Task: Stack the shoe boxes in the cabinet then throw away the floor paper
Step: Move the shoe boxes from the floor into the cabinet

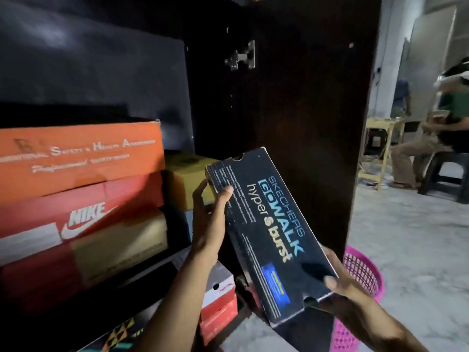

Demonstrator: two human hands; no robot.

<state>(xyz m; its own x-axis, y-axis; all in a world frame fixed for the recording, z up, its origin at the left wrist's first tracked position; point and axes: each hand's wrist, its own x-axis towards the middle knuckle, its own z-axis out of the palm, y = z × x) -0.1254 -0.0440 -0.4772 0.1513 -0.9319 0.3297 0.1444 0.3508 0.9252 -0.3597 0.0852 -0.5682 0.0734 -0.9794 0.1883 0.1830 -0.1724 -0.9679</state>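
Note:
I hold a black Skechers shoe box (pixel 266 232) tilted in front of the dark cabinet. My left hand (pixel 209 219) grips its far upper end, thumb on the lid. My right hand (pixel 337 283) holds its near lower end. Inside the cabinet at the left stands a stack: an orange box (pixel 76 153) on top, a red Nike box (pixel 83 212) under it, and a red and brown box (pixel 76 260) below. A yellow-brown box (pixel 185 179) sits behind my left hand. No floor paper is in view.
The open cabinet door (pixel 291 97) with a hinge stands right behind the held box. A pink laundry basket (pixel 363 275) is on the floor at the right. A red and white box (pixel 218 301) sits on a lower shelf. A seated person (pixel 436 138) is far right.

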